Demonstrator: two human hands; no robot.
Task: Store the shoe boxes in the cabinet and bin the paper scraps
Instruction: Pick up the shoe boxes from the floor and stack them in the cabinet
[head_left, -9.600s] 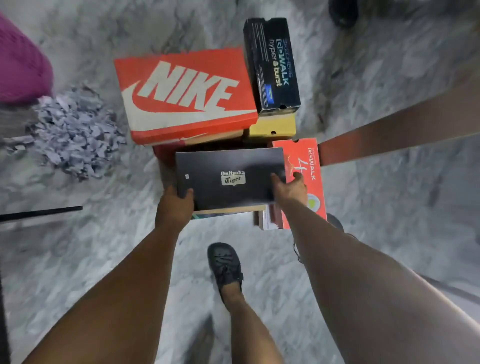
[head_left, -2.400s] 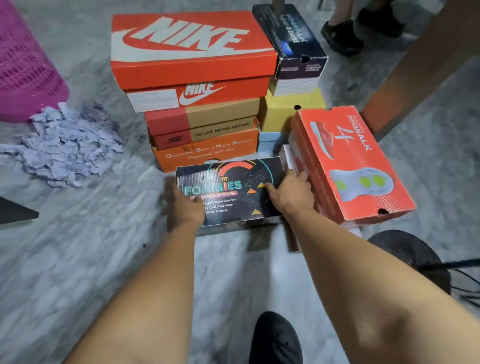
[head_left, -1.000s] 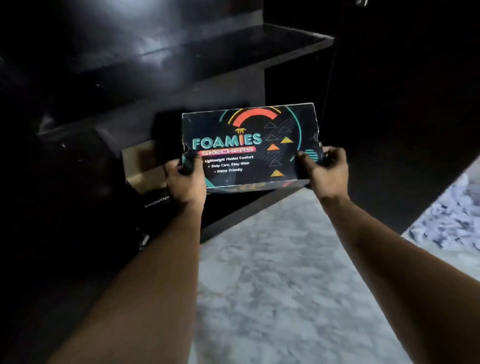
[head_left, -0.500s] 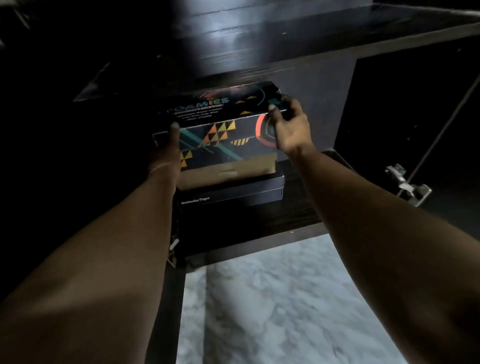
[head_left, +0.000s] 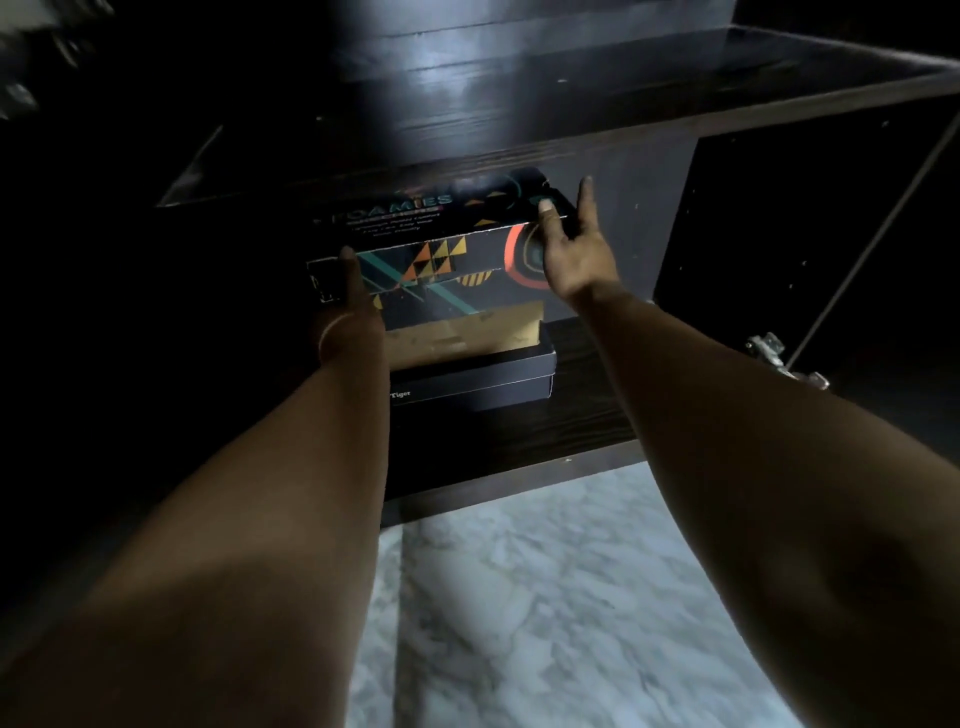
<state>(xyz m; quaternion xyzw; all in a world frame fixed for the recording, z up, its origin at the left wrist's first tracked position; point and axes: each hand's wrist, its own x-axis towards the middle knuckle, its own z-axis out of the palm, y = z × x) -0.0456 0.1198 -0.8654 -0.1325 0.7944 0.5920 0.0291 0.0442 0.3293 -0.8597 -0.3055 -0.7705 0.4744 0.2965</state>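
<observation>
The Foamies box (head_left: 441, 260) has gone from carried in front of the cabinet (head_left: 519, 104) a second ago to sitting inside it, stacked on the black Tiger box (head_left: 472, 379) on the shelf (head_left: 587, 426). One more box looks stored; the rest and the scraps likely remain. The right hand (head_left: 574, 254), at 3 o'clock of the box, has let go, fingers spread. The left hand (head_left: 353, 291), at 9 o'clock, rests flat against its end. The box is dark, with orange triangles and teal lines.

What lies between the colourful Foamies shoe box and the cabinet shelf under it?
In the head view, a black Tiger shoe box lies between the Foamies box and the dark wooden shelf.
</observation>
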